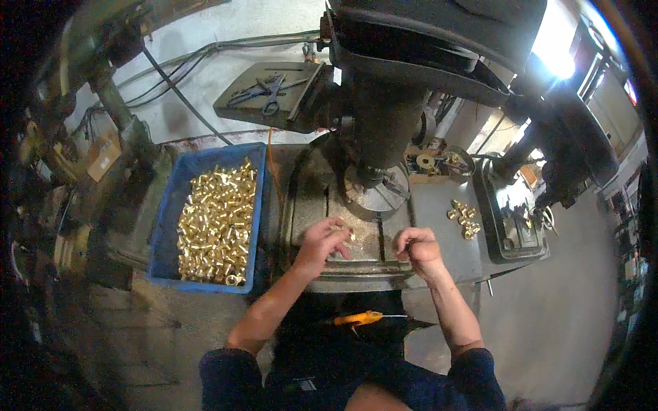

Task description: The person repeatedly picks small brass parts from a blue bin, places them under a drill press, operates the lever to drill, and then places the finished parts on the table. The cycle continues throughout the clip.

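Observation:
My left hand [322,248] is over the drill press table [298,219], its fingers closed around a small brass fitting [351,235] that shows at the fingertips. Across from it, above the table's right edge, my right hand [419,251] is curled with the fingers bent inward; whatever they hold, if anything, is hidden. Ahead of both hands sits a round metal chuck or fixture [375,195] under the dark spindle [371,175]. Brass chips [356,250] cover the table between my hands.
A blue crate [255,205] full of brass fittings [216,222] stands left. Several brass fittings [466,218] lie on the grey bench [439,212] at right. Scissors [273,96] rest on a black plate behind. A yellow-handled tool [360,318] with a thin rod lies near my lap.

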Available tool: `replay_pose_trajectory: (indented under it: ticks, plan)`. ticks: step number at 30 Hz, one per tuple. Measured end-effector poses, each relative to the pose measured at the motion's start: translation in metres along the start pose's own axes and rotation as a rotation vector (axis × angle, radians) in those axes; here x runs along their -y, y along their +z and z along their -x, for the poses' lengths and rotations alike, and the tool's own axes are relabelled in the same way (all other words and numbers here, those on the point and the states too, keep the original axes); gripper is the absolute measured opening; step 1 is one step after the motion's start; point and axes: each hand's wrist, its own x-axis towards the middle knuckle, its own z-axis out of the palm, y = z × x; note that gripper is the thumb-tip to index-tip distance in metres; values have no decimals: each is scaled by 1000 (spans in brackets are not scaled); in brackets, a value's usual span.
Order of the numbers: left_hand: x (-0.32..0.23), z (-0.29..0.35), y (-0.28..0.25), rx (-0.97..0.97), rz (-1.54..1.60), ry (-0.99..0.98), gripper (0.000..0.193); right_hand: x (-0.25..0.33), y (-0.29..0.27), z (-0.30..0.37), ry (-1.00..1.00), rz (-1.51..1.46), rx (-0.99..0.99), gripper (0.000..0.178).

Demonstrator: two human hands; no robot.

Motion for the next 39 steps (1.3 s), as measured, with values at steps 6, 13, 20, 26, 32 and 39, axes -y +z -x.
replay_pose_trajectory:
  ticks: [6,13,20,26,32,39]
  plan:
    - [10,-57,-2,-134,14,118,25,26,-31,8,-55,-90,-56,26]
    - [20,-76,5,-210,66,115,23,77,-56,-17,-241,267,-63,27]
    - [30,-79,7,-307,7,148,22,202,-72,-135,-850,532,-445,25]
    - [31,-78,10,-344,57,188,24,269,-83,-165,-646,405,-674,34]
    - [28,-77,14,-334,61,201,26,210,-58,-31,-1203,236,41,43]
    - [27,-77,15,-341,85,178,25,109,-37,28,-1213,291,-281,37]
